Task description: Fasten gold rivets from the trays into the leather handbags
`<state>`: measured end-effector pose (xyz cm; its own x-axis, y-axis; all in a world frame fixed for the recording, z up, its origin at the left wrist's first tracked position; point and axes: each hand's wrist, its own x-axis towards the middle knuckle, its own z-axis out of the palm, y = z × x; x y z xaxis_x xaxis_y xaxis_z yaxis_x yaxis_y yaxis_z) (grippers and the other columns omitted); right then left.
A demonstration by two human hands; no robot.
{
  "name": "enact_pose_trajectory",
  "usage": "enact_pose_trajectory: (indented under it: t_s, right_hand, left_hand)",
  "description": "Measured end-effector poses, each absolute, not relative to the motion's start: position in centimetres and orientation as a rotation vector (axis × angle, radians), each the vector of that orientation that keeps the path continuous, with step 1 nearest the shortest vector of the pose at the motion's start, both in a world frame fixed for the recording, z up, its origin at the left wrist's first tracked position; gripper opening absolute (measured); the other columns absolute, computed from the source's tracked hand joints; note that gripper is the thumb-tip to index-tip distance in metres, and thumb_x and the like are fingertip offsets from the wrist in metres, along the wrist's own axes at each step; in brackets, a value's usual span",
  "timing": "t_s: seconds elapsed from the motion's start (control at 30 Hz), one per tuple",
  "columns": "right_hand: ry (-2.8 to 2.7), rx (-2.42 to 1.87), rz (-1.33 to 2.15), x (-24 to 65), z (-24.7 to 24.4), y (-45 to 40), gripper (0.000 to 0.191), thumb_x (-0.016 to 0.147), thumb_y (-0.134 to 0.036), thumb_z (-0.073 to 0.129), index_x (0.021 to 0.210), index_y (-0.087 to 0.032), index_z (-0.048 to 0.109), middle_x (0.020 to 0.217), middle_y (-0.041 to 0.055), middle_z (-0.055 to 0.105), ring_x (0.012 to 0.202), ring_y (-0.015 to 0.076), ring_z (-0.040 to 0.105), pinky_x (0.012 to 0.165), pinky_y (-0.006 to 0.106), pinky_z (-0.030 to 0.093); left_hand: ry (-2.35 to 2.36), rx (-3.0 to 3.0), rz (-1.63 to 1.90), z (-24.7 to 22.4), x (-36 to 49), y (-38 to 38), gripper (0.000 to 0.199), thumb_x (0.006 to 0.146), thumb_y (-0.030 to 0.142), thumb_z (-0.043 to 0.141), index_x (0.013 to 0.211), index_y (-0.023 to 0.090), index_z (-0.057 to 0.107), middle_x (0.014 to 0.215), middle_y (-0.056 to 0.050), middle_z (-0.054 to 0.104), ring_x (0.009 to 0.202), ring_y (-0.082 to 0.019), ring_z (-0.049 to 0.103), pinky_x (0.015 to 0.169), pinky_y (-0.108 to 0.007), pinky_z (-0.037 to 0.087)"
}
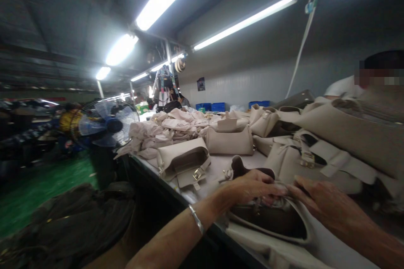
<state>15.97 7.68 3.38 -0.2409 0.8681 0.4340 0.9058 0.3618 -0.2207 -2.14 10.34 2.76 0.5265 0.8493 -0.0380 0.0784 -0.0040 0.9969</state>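
A beige handbag [308, 232] lies in front of me at the table's near edge, its mouth agape and its dark lining showing. My left hand [254, 187] reaches across the opening with bent fingers closed at the bag's upper edge. Close beside it, my right hand [322, 197] pinches the same edge from the right; its fingertips nearly meet the left ones. Small metal fittings hang just inside the mouth, below my left fingers. What exactly lies between the fingertips is partly hidden.
Beige handbags, such as one with a gold buckle [186, 164] and a closed one [230, 141], cover the table, along with a heap of pale pieces [179, 124]. A fan [105, 124] stands left. A dark sack [78, 222] sits below. Another person [342, 87] is at right.
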Motion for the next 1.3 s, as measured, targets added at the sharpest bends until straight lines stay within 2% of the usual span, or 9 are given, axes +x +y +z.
enact_pose_trajectory:
  t_s: [0.13,0.27,0.43,0.57,0.77,0.93,1.03,1.17,1.3]
  right_hand:
    - [-2.198,-1.159,-0.116,14.5,6.3,3.6,0.031,0.09,-0.039,0.036,0.083,-0.019,0.059,0.084,0.0082,0.067,0.08,0.0218,0.064,0.072,0.031,0.047]
    - [-2.399,-0.965,0.067,12.6,5.6,1.1,0.027,0.092,-0.033,0.044,0.107,-0.017,0.06,0.105,0.0069,0.065,0.098,0.0196,0.059,0.091,0.032,0.043]
    - [-2.598,-0.971,-0.177,11.2,2.0,2.4,0.027,0.091,-0.04,0.053,0.092,-0.017,0.067,0.097,0.0066,0.066,0.106,0.0243,0.052,0.106,0.047,0.025]
    - [-2.622,-1.051,-0.412,10.3,1.6,3.4,0.042,0.089,-0.051,0.052,0.083,-0.014,0.068,0.095,0.0101,0.066,0.101,0.0266,0.053,0.103,0.05,0.026]
    - [-2.626,-1.082,-0.443,9.0,2.3,2.6,0.05,0.088,-0.058,0.049,0.09,-0.011,0.067,0.09,0.013,0.066,0.091,0.0263,0.059,0.098,0.051,0.03]
    - [-2.519,-1.347,-0.488,8.6,4.1,3.0,0.049,0.09,-0.045,0.053,0.122,-0.007,0.053,0.099,0.0162,0.066,0.088,0.0269,0.063,0.09,0.045,0.041]
    - [-2.401,-1.692,-0.49,8.5,6.1,3.8,0.055,0.092,-0.034,0.053,0.136,-0.004,0.039,0.098,0.0177,0.067,0.082,0.0262,0.066,0.074,0.035,0.049]
    - [-2.517,-1.859,-0.388,7.4,7.9,4.2,0.029,0.088,-0.01,0.049,0.115,-0.008,0.059,0.088,0.0159,0.07,0.083,0.0262,0.068,0.066,0.03,0.05]
    - [-2.846,-1.629,-0.218,5.4,8.1,5.1,0.014,0.078,-0.007,0.059,0.085,-0.011,0.07,0.084,0.0155,0.07,0.083,0.027,0.068,0.069,0.031,0.051]
  left_hand:
    - [0.785,1.575,0.782,3.0,-3.3,11.9,0.039,0.072,0.048,0.067,0.067,0.01,0.062,0.057,0.0,0.057,0.053,-0.009,0.048,0.054,-0.021,0.033]
    - [0.683,1.582,0.873,4.5,-5.5,12.9,0.045,0.077,0.055,0.06,0.084,0.011,0.063,0.086,-0.007,0.066,0.074,-0.013,0.06,0.071,-0.023,0.044]
    - [0.765,1.694,1.037,5.8,-9.6,12.1,0.037,0.083,0.046,0.056,0.092,0.011,0.064,0.099,-0.011,0.066,0.091,-0.018,0.06,0.084,-0.029,0.046]
    - [1.13,2.187,1.137,5.2,-11.2,7.4,0.031,0.091,0.038,0.044,0.097,0.017,0.066,0.106,-0.007,0.065,0.102,-0.021,0.057,0.096,-0.034,0.042]
    - [1.447,2.564,0.99,1.0,-10.6,0.1,0.028,0.092,0.029,0.038,0.095,0.024,0.066,0.137,-0.004,0.045,0.133,-0.023,0.031,0.112,-0.044,0.03]
    - [1.589,2.64,1.136,-1.3,-10.8,1.3,0.031,0.092,0.023,0.04,0.118,0.013,0.054,0.13,-0.013,0.046,0.126,-0.025,0.036,0.109,-0.047,0.034]
    - [1.611,2.7,1.224,-1.3,-10.9,2.3,0.027,0.09,0.021,0.043,0.111,0.012,0.058,0.114,-0.013,0.05,0.113,-0.027,0.042,0.1,-0.048,0.041]
    - [1.728,2.661,1.285,-0.7,-10.6,2.6,0.024,0.086,0.017,0.046,0.102,0.014,0.063,0.107,-0.013,0.045,0.106,-0.029,0.043,0.092,-0.051,0.045]
    - [1.669,2.637,1.285,-0.9,-10.7,2.7,0.035,0.077,0.005,0.044,0.106,0.013,0.063,0.14,-0.016,0.027,0.132,-0.034,0.027,0.107,-0.055,0.034]
